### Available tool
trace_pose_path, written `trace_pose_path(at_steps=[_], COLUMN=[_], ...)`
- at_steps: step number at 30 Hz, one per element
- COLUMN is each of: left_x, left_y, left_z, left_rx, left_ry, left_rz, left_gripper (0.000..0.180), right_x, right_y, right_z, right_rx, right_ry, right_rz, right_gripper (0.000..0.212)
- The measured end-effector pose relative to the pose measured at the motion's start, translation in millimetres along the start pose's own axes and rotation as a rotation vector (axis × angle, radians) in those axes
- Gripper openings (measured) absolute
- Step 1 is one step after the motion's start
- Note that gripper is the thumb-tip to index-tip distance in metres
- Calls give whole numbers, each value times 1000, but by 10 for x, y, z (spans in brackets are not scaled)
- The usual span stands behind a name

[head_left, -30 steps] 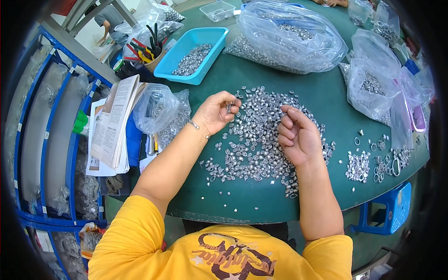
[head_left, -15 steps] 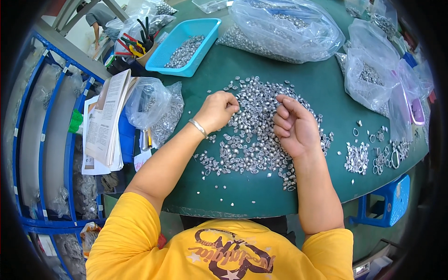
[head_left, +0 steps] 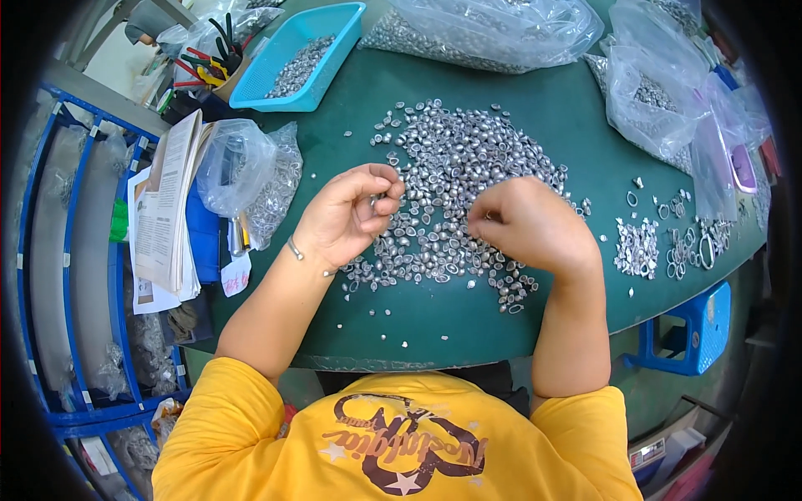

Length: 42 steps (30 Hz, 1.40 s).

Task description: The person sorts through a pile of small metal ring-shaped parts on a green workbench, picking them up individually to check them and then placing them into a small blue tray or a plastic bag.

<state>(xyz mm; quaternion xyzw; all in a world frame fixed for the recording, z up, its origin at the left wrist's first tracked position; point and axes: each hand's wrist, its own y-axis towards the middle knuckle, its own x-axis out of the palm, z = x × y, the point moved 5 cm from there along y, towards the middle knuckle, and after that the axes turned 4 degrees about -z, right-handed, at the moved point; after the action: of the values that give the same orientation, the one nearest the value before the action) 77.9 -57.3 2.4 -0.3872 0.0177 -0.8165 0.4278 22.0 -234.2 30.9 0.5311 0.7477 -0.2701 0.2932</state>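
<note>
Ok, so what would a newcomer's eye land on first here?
Probably the heap of small silvery metal pieces in the middle of the green table, with the left hand by its left side and the right hand over its near right part. After that, likely the bright blue basket at the upper left and the yellow shirt along the bottom.

Since 0.5 s ago, the right hand [head_left: 535, 224] turned palm-down over silvery metal pieces [head_left: 468, 150]; the left hand [head_left: 344, 221] rolled palm-up.
</note>
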Motion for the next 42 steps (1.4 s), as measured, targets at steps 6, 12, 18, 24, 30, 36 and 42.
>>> trace_pose_path(at_steps=[6, 12, 18, 24, 30, 36, 42], left_x=[77, 16, -113, -32, 11, -78, -4], left_y=[-218, -475, -479, -595, -525, -437, -530], left_z=[-168, -390, -466, -443, -550, -663, -565], left_rx=[-15, -17, 151, 200, 178, 155, -37], left_ry=[183, 126, 175, 246, 227, 160, 24], left_rz=[14, 51, 121, 130, 62, -3, -95], left_gripper=[10, 9, 8, 10, 7, 10, 8], right_x=[204, 265, 298, 400, 428, 578, 629], right_y=[4, 45, 115, 40, -219, -393, -567], right_z=[11, -62, -51, -145, -157, 235, 285], right_rx=[-68, -18, -68, 97, 54, 56, 17], right_ry=[-220, -283, -19, -356, -247, 824, 1705], right_rz=[-46, -128, -149, -49, 178, 400, 374], right_gripper=[10, 8, 11, 17, 11, 14, 5])
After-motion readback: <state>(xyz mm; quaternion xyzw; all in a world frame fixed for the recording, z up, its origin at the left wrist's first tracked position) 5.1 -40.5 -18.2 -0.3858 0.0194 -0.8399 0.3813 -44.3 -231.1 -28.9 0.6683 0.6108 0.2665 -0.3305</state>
